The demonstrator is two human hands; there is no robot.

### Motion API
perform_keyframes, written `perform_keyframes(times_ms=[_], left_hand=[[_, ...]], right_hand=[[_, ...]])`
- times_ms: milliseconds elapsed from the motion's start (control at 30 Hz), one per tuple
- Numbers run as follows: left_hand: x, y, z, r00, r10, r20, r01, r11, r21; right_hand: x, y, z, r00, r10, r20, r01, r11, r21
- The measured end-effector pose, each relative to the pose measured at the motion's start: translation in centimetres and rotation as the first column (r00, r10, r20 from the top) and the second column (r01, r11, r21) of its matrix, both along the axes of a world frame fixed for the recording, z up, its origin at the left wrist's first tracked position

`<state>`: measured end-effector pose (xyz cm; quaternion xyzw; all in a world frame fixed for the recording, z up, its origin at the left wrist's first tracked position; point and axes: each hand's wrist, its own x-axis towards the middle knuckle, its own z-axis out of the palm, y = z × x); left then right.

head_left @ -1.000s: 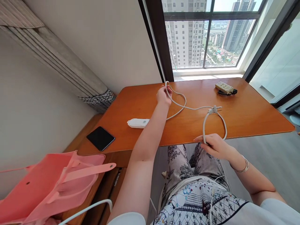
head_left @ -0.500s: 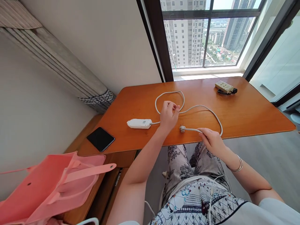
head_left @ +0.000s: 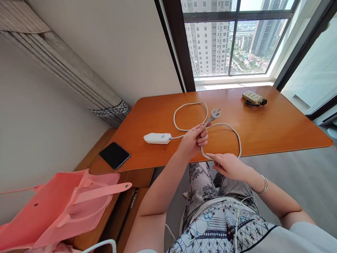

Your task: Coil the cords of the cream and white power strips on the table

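Observation:
My left hand (head_left: 196, 138) is closed around a white power cord just below its plug (head_left: 215, 113), whose prongs point up and away from me. Near the table's front edge, my right hand (head_left: 228, 166) pinches the same power cord (head_left: 238, 138) between thumb and fingers. From there the cord bends round to the right and runs back in a loose loop on the table. Its other end joins a white power strip (head_left: 157, 138), which lies left of my left hand.
On the wooden table (head_left: 284, 130), a beige power strip (head_left: 252, 97) with a black cord sits at the back right. A black phone or tablet (head_left: 114, 155) lies at the left edge. An open pink bag (head_left: 65, 207) stands at lower left. A window (head_left: 234, 45) is behind the table.
My left hand has taken hold of the cord by the plug, and the plug has turned upward off the table front. My right hand has shifted slightly left along the cord.

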<state>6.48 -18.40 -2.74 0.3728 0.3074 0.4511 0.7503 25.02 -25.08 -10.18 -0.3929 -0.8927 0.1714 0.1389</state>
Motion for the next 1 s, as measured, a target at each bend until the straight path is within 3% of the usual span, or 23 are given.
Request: perform_keyframes(times_ms=[100,200,300,433,500,567,667,733,800,867,933,1000], left_hand=[[-2.2,-0.6,1.9,0.993,0.103,0.058,-0.106,0.992,0.068],[-4.1,-0.9,2.5,0.986,0.157,0.047,-0.162,0.979,0.125],[-4.6,-1.0,1.9,0.997,0.079,0.013,-0.08,0.993,0.085],[-3.5,-1.2,0.0,0.984,-0.164,0.063,0.164,0.986,0.012],[-2.6,-1.4,-0.8,0.962,-0.267,0.064,0.267,0.964,0.001],[-1.9,-1.5,-1.4,0.952,-0.304,0.028,0.304,0.953,-0.002],[-1.2,-1.5,-2.0,0.967,-0.246,-0.066,0.248,0.968,0.033],[-1.1,-1.3,-2.4,0.976,-0.163,-0.146,0.178,0.98,0.094],[-1.1,-1.0,-2.9,0.965,-0.083,-0.248,0.13,0.975,0.181],[-1.1,-0.6,-3.5,0.921,-0.01,-0.39,0.134,0.947,0.293],[-0.9,-0.4,-4.0,0.844,0.116,-0.524,0.156,0.881,0.447],[-0.4,-0.2,-4.4,0.764,0.284,-0.58,0.185,0.764,0.618]], right_hand=[[2.6,1.0,-0.5,1.0,-0.015,0.01,0.016,0.999,-0.039],[5.7,2.4,-0.4,0.991,-0.084,-0.1,0.085,0.996,0.006],[7.8,3.7,0.8,0.957,-0.2,-0.208,0.205,0.979,0.003],[7.9,4.8,3.0,0.929,-0.307,-0.209,0.308,0.951,-0.027],[7.1,5.1,3.8,0.946,-0.289,-0.144,0.302,0.95,0.076],[6.2,5.3,4.2,0.948,-0.31,-0.069,0.317,0.916,0.246],[5.6,5.5,3.9,0.861,-0.505,-0.053,0.483,0.781,0.396],[5.9,5.6,3.3,0.808,-0.581,-0.097,0.577,0.747,0.33],[6.3,5.6,2.6,0.826,-0.528,-0.198,0.559,0.812,0.168],[6.5,5.4,2.1,0.829,-0.416,-0.373,0.443,0.896,-0.016],[6.2,5.1,1.7,0.752,-0.354,-0.555,0.293,0.935,-0.2],[5.3,4.8,1.5,0.633,-0.375,-0.677,0.162,0.92,-0.358]])
